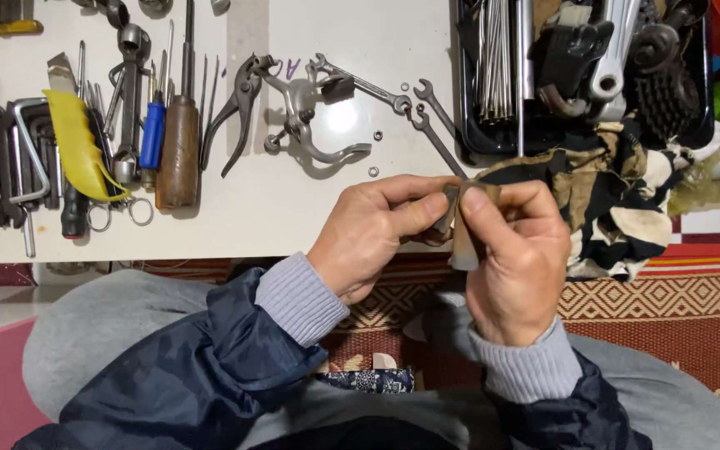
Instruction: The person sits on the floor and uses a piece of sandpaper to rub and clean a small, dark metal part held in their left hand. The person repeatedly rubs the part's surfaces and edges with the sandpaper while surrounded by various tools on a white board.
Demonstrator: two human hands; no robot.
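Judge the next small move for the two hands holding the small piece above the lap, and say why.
Probably keep rubbing: the right hand pinches a pale folded strip against the small dark piece that the left hand grips, both clear of the white table.

Colours on and around the white board (293, 217)

Yellow plastic piece (77, 142), blue-handled screwdriver (152, 133), brown wooden handle (178, 154), black tray (470, 125), rag (618, 200) (black, tan and cream blotches), red patterned rug (677, 308).

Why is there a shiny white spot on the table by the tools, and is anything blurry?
Head view: overhead light glares off the white table near the metal clamp; tools cast short soft shadows; the small piece pinched by the left hand and right hand looks slightly soft.
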